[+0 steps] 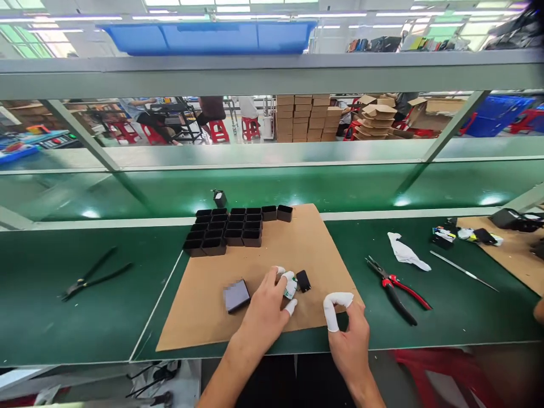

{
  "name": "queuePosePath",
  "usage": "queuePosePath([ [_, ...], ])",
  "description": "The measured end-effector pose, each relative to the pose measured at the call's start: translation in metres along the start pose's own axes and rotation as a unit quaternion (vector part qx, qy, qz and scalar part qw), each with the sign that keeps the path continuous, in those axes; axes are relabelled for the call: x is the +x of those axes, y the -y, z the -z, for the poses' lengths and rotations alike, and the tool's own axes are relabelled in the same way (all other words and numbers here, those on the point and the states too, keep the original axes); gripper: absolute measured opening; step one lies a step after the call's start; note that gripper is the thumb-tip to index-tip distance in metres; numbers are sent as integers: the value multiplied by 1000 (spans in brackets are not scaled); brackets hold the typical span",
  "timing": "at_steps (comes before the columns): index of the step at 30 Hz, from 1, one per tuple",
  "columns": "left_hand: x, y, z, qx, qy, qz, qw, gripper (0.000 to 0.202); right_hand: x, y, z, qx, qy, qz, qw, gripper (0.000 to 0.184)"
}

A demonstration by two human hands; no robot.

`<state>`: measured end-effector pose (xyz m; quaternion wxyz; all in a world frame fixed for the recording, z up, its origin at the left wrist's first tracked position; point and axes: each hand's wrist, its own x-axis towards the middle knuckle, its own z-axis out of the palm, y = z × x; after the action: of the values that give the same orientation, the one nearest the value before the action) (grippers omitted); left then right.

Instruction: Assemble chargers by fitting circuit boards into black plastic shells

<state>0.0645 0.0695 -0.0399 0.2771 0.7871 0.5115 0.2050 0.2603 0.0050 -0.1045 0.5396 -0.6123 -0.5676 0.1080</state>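
Observation:
My left hand [266, 306], with white finger cots on its fingertips, is closed around a small white and green part [291, 288], like a circuit board, low over the cardboard. Just right of it, a small black rectangular piece [303, 281] seems connected, though the joint is unclear. Near the cardboard's front right corner is my right hand [351, 334]. Its cot-covered thumb and index finger meet in a loop; anything pinched there is too small to see. A phone-like grey-topped block [237, 296] lies left of my left hand.
Black open boxes [215, 232] stand in rows on the cardboard sheet [187, 317]. Red-handled pliers [391, 283], a white cloth [406, 252] and a thin metal tool [463, 271] lie right. Black-handled cutters [91, 277] lie left. A shelf beam [272, 82] crosses ahead.

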Motion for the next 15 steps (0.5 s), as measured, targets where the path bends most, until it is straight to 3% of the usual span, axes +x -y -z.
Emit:
queuePosePath([
  [3,12,2,6,-71,9,-4,997,32,4,1,1,11,17,7,1000,14],
  [7,16,-3,15,-105,0,39,994,30,7,11,10,24,24,47,998,8],
  [8,12,-7,18,-108,-8,45,993,30,8,16,14,30,25,71,997,3],
  [10,-4,-19,24,-104,-41,47,993,31,8,29,25,47,39,134,989,14],
  [13,-38,-40,33,-65,-133,16,989,40,6,52,36,56,84,226,969,35],
  [15,-59,-48,38,-28,-190,-12,981,41,3,67,36,45,97,271,957,36],
])
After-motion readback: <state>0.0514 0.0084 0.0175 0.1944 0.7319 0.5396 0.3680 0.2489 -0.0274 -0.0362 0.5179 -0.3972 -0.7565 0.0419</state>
